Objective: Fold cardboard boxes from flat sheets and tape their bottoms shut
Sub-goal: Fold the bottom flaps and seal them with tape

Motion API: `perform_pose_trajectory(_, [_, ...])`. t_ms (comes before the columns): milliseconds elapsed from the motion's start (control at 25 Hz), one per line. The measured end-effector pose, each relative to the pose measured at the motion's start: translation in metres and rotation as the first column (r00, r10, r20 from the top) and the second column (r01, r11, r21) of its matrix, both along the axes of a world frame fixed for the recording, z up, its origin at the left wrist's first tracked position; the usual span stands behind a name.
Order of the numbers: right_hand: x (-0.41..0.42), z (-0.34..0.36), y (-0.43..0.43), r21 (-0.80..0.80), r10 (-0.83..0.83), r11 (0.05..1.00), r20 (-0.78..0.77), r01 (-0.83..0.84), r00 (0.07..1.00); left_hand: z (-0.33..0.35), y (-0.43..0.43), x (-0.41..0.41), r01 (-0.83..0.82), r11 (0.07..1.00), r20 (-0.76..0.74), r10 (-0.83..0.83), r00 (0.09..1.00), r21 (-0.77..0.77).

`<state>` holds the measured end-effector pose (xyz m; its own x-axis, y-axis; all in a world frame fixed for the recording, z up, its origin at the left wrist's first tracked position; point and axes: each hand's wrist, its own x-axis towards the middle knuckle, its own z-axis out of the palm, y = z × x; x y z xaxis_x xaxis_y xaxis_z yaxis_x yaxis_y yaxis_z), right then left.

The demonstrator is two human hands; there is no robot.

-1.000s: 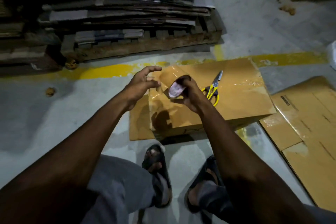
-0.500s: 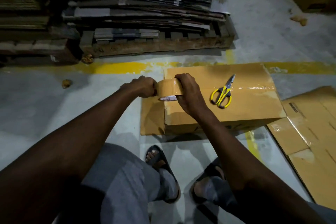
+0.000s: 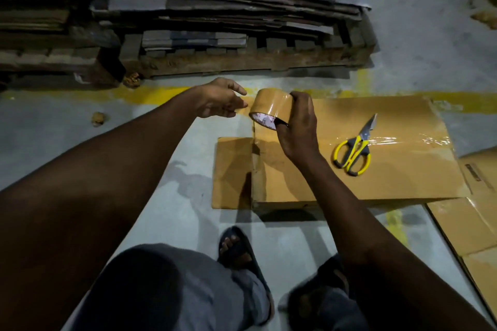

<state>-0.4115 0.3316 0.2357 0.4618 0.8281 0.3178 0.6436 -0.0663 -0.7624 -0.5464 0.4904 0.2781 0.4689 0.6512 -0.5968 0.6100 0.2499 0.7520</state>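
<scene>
1. The roll of glossy brown packing tape [image 3: 270, 108] is held in the air over the left end of the folded brown cardboard box [image 3: 398, 126]. Half a second ago it sat low against that end of the box.
2. A thin strip of tape [image 3: 253, 134] now runs from the roll straight down to the box's left edge, where its lower end sticks. Earlier no such length showed.
3. The right hand [image 3: 298, 133] grips the roll. Its fingers are curled over the far side and its thumb hooks into the white printed core, much as before.
4. The left hand [image 3: 219, 101], earlier bunched in a fist against the roll, has come off it. It hovers just left of the roll with its fingers [image 3: 238, 88] loosely spread, holding nothing that can be seen.
5. The box lies on the grey concrete floor [image 3: 67, 137], with one flap [image 3: 231, 172] flat on the floor at its left end.
6. The yellow-handled scissors [image 3: 352, 154] lie on the box top, right of the right hand, where they were before.
7. Beyond the box a wooden pallet [image 3: 242, 63] carries stacked flat cardboard sheets [image 3: 215, 8].
8. More flat brown sheets [image 3: 478, 226] lie right of the box.
</scene>
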Motion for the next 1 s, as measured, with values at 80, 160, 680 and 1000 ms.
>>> perform_pose_trajectory(80, [-0.001, -0.014, 0.015, -0.016, -0.020, 1.000, -0.092, 0.018, 0.996, -0.017, 0.023, 0.011, 0.007, 1.000, -0.054, -0.005, 0.999, 0.029])
perform_pose_trajectory(160, [-0.008, -0.025, 0.028, -0.068, -0.040, 0.997, -0.179, 0.028, 0.983, -0.030, 0.050, 0.019, 0.068, 0.988, -0.071, -0.058, 0.996, 0.137])
perform_pose_trajectory(680, [-0.033, -0.085, 0.045, -0.138, -0.179, 0.984, -0.668, 0.116, 0.722, -0.120, 0.124, 0.090, 0.509, 0.710, -0.348, -0.376, 0.859, 0.487])
perform_pose_trajectory(1000, [-0.042, -0.082, 0.046, -0.145, -0.196, 0.981, -0.686, 0.132, 0.701, -0.137, 0.118, 0.096, 0.575, 0.705, -0.331, -0.472, 0.817, 0.415])
